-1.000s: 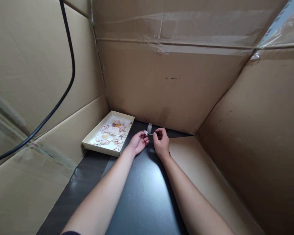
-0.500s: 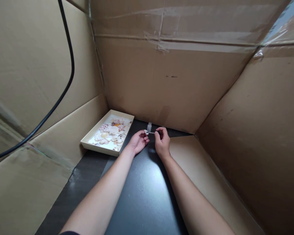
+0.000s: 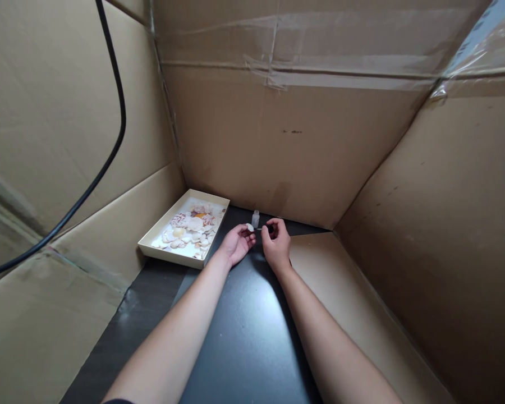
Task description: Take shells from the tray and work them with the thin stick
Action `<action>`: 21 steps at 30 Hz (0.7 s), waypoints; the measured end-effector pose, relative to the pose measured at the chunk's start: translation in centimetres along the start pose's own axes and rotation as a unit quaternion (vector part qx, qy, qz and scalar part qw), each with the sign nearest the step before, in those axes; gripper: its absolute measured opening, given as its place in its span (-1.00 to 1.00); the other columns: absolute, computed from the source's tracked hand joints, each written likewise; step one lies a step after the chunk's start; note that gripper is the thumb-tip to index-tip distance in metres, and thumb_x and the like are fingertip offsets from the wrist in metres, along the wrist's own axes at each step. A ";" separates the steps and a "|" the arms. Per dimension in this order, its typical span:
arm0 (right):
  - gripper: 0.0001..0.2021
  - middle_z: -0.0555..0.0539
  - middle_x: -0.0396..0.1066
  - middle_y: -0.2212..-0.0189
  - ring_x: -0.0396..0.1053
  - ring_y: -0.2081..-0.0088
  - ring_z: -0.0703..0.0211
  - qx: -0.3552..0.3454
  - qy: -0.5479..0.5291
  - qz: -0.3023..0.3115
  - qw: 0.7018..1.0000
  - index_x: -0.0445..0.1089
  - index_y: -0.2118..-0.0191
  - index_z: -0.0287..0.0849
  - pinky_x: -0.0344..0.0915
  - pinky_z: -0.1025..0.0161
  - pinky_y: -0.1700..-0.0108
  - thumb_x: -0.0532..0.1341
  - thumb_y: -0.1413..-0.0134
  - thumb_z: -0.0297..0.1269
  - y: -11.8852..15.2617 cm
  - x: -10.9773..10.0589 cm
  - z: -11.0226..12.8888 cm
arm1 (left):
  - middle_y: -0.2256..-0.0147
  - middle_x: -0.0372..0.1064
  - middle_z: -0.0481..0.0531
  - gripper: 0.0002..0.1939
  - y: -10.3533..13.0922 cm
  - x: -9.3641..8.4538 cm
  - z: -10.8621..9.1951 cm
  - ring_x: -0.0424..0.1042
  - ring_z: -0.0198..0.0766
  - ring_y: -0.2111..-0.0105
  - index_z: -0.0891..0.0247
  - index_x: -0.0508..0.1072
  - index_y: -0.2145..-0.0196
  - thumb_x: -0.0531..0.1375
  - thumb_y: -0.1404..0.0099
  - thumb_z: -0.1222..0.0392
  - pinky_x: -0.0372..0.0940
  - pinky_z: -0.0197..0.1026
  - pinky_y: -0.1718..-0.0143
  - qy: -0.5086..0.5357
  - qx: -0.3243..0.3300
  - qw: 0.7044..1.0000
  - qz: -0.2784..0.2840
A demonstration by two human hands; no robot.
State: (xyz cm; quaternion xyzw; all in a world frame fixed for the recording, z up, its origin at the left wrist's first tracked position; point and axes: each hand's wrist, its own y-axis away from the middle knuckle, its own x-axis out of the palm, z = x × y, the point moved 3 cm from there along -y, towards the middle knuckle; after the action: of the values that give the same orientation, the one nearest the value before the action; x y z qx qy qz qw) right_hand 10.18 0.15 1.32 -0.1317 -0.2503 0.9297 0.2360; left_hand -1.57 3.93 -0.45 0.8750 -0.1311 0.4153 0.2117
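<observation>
Pinched in the fingertips of my left hand is a small white seashell. My right hand is closed on a thin stick with a dark part inside the fingers. The stick's tip points left and reaches close to the shell; whether they touch is too small to tell. Just behind both hands a small clear bottle stands upright, uncapped, with whitish contents. To the left of my left hand lies a shallow cream tray holding several shells of mixed sizes.
Cardboard walls enclose the dark tabletop at the back and both sides. A flat cardboard sheet lies right of my right forearm. A black cable hangs down on the left.
My right hand has shifted slightly left toward the shell, and less of the stick shows between the hands. My left hand keeps nearly the same place.
</observation>
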 end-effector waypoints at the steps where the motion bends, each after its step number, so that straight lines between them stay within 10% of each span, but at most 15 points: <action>1: -0.86 0.04 0.28 0.44 0.20 0.47 0.28 -0.002 -0.001 -0.006 1.000 0.26 0.27 -0.16 0.17 0.32 0.39 0.14 -0.06 -0.23 0.0 -0.1 0.0 | 0.56 0.32 0.00 -0.93 0.0 0.0 0.0 0.30 -0.35 0.60 0.34 0.35 0.47 0.08 -0.13 0.39 0.27 -0.29 0.52 -0.004 0.000 1.000 0.001; 21: -0.87 0.04 0.29 0.44 0.21 0.46 0.27 -0.004 -0.010 -0.008 1.000 0.27 0.28 -0.15 0.18 0.32 0.37 0.13 -0.07 -0.24 0.0 -0.2 0.0 | 0.55 0.30 -0.03 -0.95 0.2 0.3 0.0 0.22 -0.39 0.64 0.28 0.31 0.42 0.12 -0.14 0.37 0.17 -0.29 0.55 -0.021 0.011 0.999 0.027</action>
State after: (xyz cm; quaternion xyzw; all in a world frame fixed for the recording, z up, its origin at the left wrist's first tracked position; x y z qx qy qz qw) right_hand 10.29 0.01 1.35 -0.1216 -0.2574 0.9281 0.2401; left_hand -1.45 3.68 -0.18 0.8820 -0.1548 0.4036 0.1878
